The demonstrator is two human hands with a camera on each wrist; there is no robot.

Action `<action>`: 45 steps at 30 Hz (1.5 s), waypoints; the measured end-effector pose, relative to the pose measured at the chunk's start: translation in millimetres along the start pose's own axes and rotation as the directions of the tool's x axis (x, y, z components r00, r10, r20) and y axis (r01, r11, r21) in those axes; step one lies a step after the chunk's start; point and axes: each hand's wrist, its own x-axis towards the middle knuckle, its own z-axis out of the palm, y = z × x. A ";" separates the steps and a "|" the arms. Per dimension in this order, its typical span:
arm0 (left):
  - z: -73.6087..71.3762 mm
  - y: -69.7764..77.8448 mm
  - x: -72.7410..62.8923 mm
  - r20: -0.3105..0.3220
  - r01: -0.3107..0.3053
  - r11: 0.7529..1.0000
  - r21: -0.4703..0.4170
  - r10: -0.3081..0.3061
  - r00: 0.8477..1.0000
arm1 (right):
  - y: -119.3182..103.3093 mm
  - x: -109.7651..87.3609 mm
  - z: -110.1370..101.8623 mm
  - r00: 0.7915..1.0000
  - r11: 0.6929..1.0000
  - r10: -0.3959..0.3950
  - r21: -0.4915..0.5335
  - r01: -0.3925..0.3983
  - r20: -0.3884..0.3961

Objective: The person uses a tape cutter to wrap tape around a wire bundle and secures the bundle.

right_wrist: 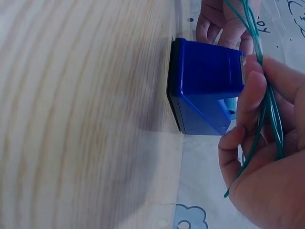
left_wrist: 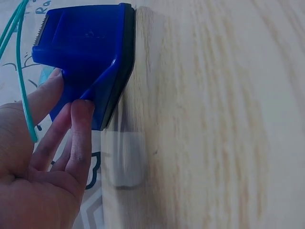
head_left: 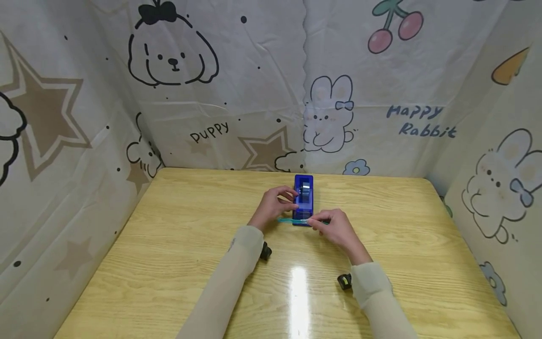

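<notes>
A blue tape dispenser [head_left: 304, 193] stands on the table, its toothed cutting edge [left_wrist: 40, 31] visible in the left wrist view. From its left side my left hand [head_left: 275, 203] holds it, thumb by the notch and fingertips against the side wall [left_wrist: 102, 86]. My right hand [head_left: 336, 228] pinches a bundle of thin green wires [right_wrist: 269, 102] between thumb and fingers, just in front of the dispenser's near end. Around the strands a shiny clear patch [right_wrist: 258, 47] shows, possibly tape. The bundle lies crosswise, its left end [head_left: 284, 220] sticking out toward the left wrist.
The wooden table [head_left: 190, 268] is bounded by a printed cloth [head_left: 254, 70] at the back and both sides. A dark wrist camera [head_left: 265, 251] sits below the left wrist, another wrist camera [head_left: 345, 281] beside the right sleeve. Light glares on the tabletop's front middle.
</notes>
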 end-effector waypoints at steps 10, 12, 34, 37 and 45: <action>0.9 -2.5 -1.2 -0.007 0.013 1.000 -0.019 -0.013 1.000 | -3.1 -8.2 2.8 0.999 1.000 0.006 -0.018 -0.005 0.049; 0.4 -2.3 -1.7 -0.015 0.007 1.000 -0.025 -0.007 1.000 | -2.9 -8.7 4.0 0.999 1.000 0.006 -0.014 -0.005 0.039; 3.5 -2.6 -9.5 -0.010 -0.014 0.998 0.055 0.014 1.000 | 18.5 -5.5 12.3 0.997 1.000 0.002 -0.004 -0.001 0.079; -0.4 -3.1 -15.9 -0.006 -0.043 0.992 0.115 0.044 0.999 | 18.9 -5.4 12.3 0.997 1.000 -0.003 -0.006 0.004 0.081; -13.8 10.6 -50.7 0.089 -0.083 0.903 0.423 0.050 0.995 | 18.6 -4.8 9.6 0.996 0.999 0.032 -0.009 -0.032 0.087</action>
